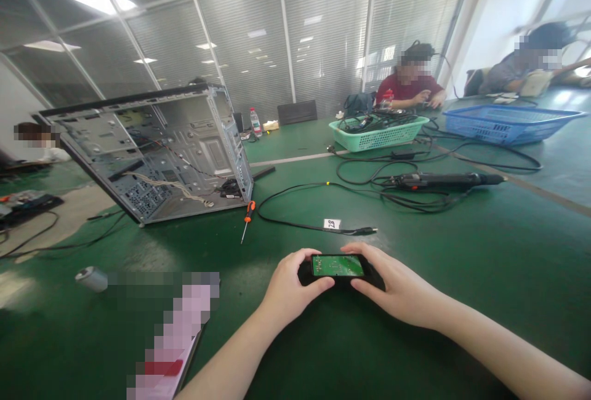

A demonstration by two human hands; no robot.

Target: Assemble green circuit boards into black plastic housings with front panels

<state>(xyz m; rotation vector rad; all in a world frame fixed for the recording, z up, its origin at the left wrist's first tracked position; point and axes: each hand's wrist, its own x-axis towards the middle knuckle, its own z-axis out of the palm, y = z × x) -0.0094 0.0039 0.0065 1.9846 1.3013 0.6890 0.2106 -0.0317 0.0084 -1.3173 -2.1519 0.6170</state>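
Between my two hands is a small black-framed case with a green circuit board [338, 265] facing up. My left hand [292, 283] grips its left end, thumb along the near edge and fingers at the far side. The right end is held the same way by my right hand [388, 280]. Beyond the board lies a black cable with a plug [364, 231] and a white tag [332, 224] marked with a number. An orange-and-black screwdriver [249, 212] rests on the green table beside the open computer case [194, 141].
A black electric screwdriver [443, 181] lies right among looped cables. Behind it stand a green basket [378, 137] full of cables and a blue basket [512, 126]. A grey cylinder [91, 278] and a pixelated pink object [184, 332] are at left. Several people sit around the tables.
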